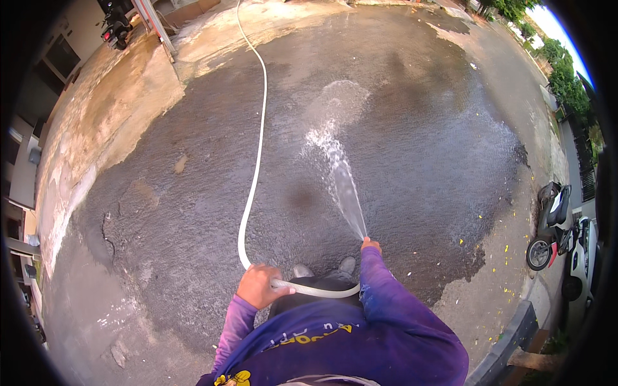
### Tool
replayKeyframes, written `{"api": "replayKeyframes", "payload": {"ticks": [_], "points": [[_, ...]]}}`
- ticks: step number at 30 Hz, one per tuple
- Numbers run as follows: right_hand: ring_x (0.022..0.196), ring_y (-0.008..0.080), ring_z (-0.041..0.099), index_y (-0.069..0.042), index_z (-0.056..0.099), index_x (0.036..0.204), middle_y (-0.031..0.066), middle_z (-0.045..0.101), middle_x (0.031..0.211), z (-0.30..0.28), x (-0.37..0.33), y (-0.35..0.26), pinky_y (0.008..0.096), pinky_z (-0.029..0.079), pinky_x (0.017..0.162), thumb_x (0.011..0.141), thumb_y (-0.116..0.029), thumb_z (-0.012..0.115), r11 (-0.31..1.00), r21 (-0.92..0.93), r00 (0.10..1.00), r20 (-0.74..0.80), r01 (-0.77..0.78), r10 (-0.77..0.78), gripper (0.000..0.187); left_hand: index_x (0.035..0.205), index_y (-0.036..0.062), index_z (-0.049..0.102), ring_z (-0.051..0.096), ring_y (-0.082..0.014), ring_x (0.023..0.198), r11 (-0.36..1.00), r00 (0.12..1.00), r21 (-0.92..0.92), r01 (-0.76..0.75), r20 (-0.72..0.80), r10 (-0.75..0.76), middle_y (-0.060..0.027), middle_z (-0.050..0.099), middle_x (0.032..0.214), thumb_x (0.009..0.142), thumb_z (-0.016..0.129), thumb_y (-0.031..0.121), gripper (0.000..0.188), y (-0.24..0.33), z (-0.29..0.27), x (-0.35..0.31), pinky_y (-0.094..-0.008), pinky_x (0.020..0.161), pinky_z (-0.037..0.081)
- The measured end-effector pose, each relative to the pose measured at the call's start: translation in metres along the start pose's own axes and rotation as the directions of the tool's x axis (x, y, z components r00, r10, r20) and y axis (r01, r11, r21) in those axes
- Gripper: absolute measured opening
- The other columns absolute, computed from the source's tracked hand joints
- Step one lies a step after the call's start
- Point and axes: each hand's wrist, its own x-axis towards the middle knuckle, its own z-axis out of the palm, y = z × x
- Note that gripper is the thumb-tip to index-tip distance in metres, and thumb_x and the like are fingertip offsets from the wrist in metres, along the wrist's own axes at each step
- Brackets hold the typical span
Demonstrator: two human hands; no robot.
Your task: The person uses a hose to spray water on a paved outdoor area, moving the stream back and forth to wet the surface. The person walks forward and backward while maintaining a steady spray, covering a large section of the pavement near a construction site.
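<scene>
Gripping the garden hose [315,292], left hand [261,285] curled, right hand [371,243] closed, we have the central pavement [212,167] soaked, its margins [492,289] dry.

A wet, dark grey, rough road [418,174] is filling the middle. A pale tan concrete strip [125,96] is running along the left, by a cream house wall [80,22]. A black motorbike [116,27] is standing there. On the right, leafy green trees [566,74] are growing and bright blue-white sky [549,19] is shining.

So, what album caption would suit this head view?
Left hand gripping a white hose, right hand directing a water jet onto wet asphalt.
</scene>
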Motion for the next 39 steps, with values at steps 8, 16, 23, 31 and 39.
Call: {"api": "replayKeyframes", "payload": {"ticks": [8,16,23,31,39], "points": [[0.128,0.0421,0.065,0.0,0.075,0.125,0.0249,0.071,0.131,0.052,-0.023,-0.02,0.0505,0.051,0.109,0.1,-0.06,0.055,0.999,0.022,0.994,0.104,-0.028,0.025,0.068,0.074,0.0032,0.071,0.067,-0.0339,0.069,0.998,0.998,0.045,0.035,0.051,-0.037,-0.0134,0.065,0.068,0.072,0.094,0.045,0.048,-0.012,-0.021,-0.011,-0.0462,0.066,0.053],[0.131,0.0433,0.063,0.001,0.068,0.133,0.0259,0.067,0.139,0.064,-0.033,-0.027,0.0511,0.049,0.112,0.097,-0.062,0.058,0.999,0.021,0.986,0.166,-0.028,0.024,0.073,0.08,0.0062,0.073,0.068,-0.0366,0.082,0.991,0.98,0.017,0.131,0.151,-0.132,-0.0139,0.07,0.079,0.074,0.09,0.05,0.048,-0.022,-0.019,-0.017,-0.0468,0.085,0.052],[0.13,0.0443,0.063,0.002,0.067,0.133,0.0272,0.067,0.138,0.072,-0.037,-0.048,0.0515,0.049,0.111,0.096,-0.062,0.059,0.998,0.056,0.988,0.154,-0.002,-0.006,0.074,0.082,0.0057,0.073,0.068,-0.0382,0.081,0.991,0.984,0.033,0.132,0.118,-0.135,-0.0157,0.07,0.079,0.075,0.089,0.051,0.049,-0.021,-0.032,-0.018,-0.0483,0.081,0.053],[0.131,0.0435,0.063,0.004,0.07,0.129,0.0275,0.068,0.136,0.116,-0.04,-0.092,0.0509,0.049,0.112,0.097,-0.061,0.06,0.997,0.016,0.983,0.167,0.072,-0.074,0.073,0.077,0.0024,0.074,0.068,-0.0359,0.069,0.99,0.991,0.101,0.094,-0.102,-0.083,-0.0153,0.067,0.072,0.071,0.094,0.046,0.048,-0.025,-0.062,-0.033,-0.0476,0.067,0.053],[0.134,0.0414,0.062,0.003,0.069,0.133,0.0274,0.067,0.138,0.136,-0.092,-0.159,0.0495,0.049,0.112,0.099,-0.064,0.055,0.988,0.154,0.966,0.257,-0.024,-0.017,0.076,0.073,0.0023,0.072,0.065,-0.0331,0.063,0.916,0.944,0.251,0.312,-0.188,-0.27,-0.0135,0.064,0.065,0.068,0.097,0.043,0.048,-0.018,-0.112,-0.042,-0.0446,0.062,0.051]]}}
